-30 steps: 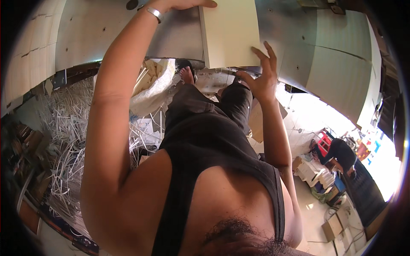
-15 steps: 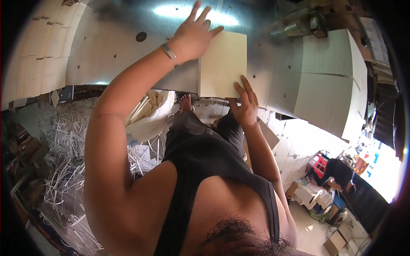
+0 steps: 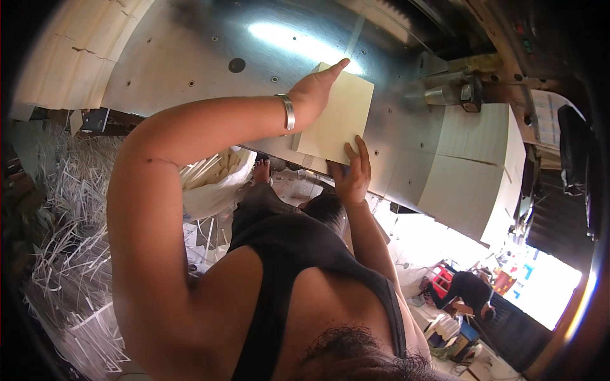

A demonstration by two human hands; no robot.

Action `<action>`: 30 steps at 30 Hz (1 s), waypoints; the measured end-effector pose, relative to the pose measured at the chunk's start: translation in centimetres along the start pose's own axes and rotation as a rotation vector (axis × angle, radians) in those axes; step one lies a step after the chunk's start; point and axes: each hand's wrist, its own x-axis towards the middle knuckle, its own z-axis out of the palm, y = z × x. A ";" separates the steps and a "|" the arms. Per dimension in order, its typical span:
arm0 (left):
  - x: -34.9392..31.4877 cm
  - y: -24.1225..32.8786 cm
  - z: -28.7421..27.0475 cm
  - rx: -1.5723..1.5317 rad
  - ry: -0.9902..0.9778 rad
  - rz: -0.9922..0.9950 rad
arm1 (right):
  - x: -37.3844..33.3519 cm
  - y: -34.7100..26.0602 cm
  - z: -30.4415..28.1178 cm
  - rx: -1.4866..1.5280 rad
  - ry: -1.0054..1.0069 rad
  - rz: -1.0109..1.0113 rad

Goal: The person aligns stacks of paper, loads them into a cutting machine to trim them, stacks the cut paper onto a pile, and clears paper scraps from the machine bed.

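Steadying, apparently, cream block [image 3: 343, 114], upper centre: left hand [image 3: 311, 96] flat alongside, right hand [image 3: 352, 182] spread at lower-right corner; next calls for even pressure.

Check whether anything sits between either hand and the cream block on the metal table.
Nothing visible does: the left hand lies along the left side of the block, and the right hand's fingers meet its near right corner.

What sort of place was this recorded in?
Probably a paper-cutting workshop: pale stacks sit on a metal table, thin strips lie heaped at the person's left, and a white sack holds more offcuts.
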 end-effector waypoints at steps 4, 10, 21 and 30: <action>-1.2 -1.0 -0.7 0.119 -0.041 0.118 | 0.8 -0.4 0.7 -0.010 0.013 -0.015; -5.1 1.1 -4.8 -0.071 0.323 0.008 | 1.5 -0.2 1.8 -0.008 0.058 -0.017; -12.8 -1.8 -9.5 0.106 0.639 0.016 | 2.9 0.3 3.1 0.024 0.129 -0.015; -6.6 -2.3 -2.2 -0.619 0.890 0.091 | 5.4 3.0 5.7 0.319 -0.030 0.257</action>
